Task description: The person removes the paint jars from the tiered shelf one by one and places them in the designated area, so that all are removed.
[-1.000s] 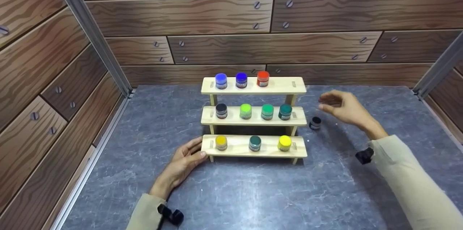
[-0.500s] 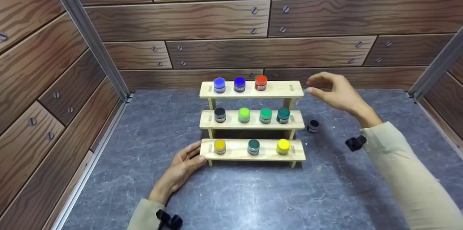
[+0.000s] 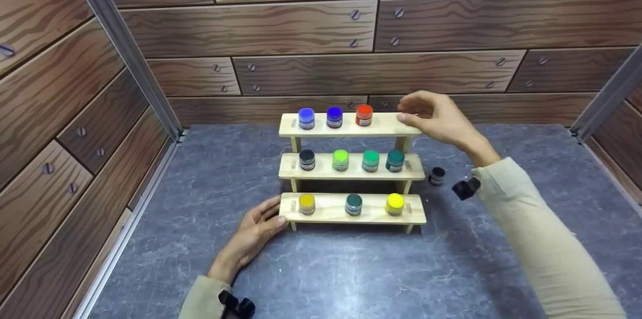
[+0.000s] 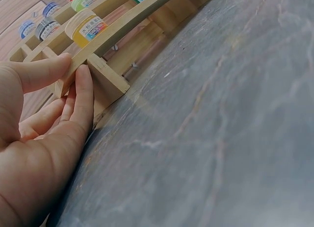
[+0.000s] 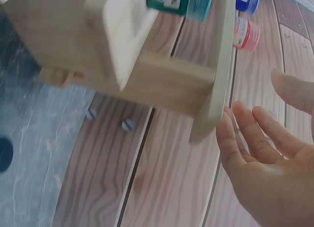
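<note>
A three-tier wooden display rack stands on the grey table, bearing small paint jars. My left hand pinches the left end of its lowest tier; in the left wrist view the thumb lies on top and fingers are beneath. At the right end of the top tier is my right hand, its fingers loosely bent with nothing between them. Whether they touch the board I cannot tell. Nearest that hand on the top tier is a red paint jar. A dark paint jar sits on the table, right of the rack.
Blue jars, including a light blue jar, share the top tier. Black and green jars, including a lime green jar, line the middle one. Below are an ochre jar, a dark green jar and a yellow jar. Wood-patterned walls enclose the table.
My right hand has moved up and left, from above the dark paint jar on the table to the top tier's right end. The left hand keeps its hold on the rack.
</note>
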Available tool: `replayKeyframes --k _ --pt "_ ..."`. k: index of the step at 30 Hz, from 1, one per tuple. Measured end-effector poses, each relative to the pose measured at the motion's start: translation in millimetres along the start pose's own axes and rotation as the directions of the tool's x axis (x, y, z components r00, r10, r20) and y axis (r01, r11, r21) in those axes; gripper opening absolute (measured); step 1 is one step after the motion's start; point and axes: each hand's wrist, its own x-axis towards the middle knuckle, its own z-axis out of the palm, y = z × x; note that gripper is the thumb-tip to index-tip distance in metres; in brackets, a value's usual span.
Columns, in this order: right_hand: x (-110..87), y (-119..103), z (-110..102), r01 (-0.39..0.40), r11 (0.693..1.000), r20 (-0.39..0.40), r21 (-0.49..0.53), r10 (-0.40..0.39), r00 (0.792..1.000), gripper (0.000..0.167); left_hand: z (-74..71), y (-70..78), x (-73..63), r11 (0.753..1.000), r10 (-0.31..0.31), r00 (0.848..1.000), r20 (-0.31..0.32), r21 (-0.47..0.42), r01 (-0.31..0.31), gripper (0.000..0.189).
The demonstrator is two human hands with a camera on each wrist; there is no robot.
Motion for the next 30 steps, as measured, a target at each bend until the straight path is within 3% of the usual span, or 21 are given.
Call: replayKeyframes --k 9,30 --pt "17.1 -11.5 24.0 0.032 0.999 0.033 0.037 -0.034 0.999 0.042 -0.4 0.4 1.2 1.0 0.005 1.0 -0.011 -0.012 -0.005 0.078" --pt "40.1 -24.7 45.8 -0.033 0.997 0.098 0.067 0.026 0.995 0.047 -1.1 -1.2 1.7 1.0 0.005 1.0 -0.004 -0.006 -0.005 0.078"
